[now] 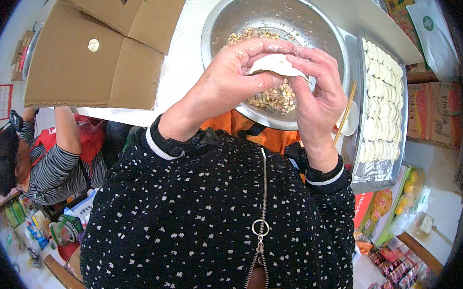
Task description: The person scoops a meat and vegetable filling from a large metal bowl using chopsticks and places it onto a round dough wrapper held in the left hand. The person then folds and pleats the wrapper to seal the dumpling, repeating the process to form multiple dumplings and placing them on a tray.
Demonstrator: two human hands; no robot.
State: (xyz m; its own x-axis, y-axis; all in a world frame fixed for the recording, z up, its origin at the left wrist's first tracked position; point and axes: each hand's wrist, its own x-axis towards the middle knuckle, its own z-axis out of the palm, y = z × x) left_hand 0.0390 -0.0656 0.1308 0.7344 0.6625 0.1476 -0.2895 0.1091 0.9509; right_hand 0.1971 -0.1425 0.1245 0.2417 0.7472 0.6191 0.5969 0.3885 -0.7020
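Note:
Between my two hands is a folded dumpling (278,64), its pale wrapper bent into a half-moon. My left hand (236,71) grips one end, thumb below and fingers above. The other end is pinched by my right hand (319,80). Flour and bits of filling cling to the fingers. Below the hands stands a large stainless steel bowl (211,36) holding chopped filling (276,97) with yellow and green bits. How well the wrapper's edge is sealed I cannot tell.
At right, a metal tray (376,175) holds rows of dumplings (383,102). Chopsticks (345,111) rest by a small white dish (350,120). A cardboard divider (81,67) with one wrapper round (93,45) stands on the white table (180,77). Beyond it, a person (59,162) works at left.

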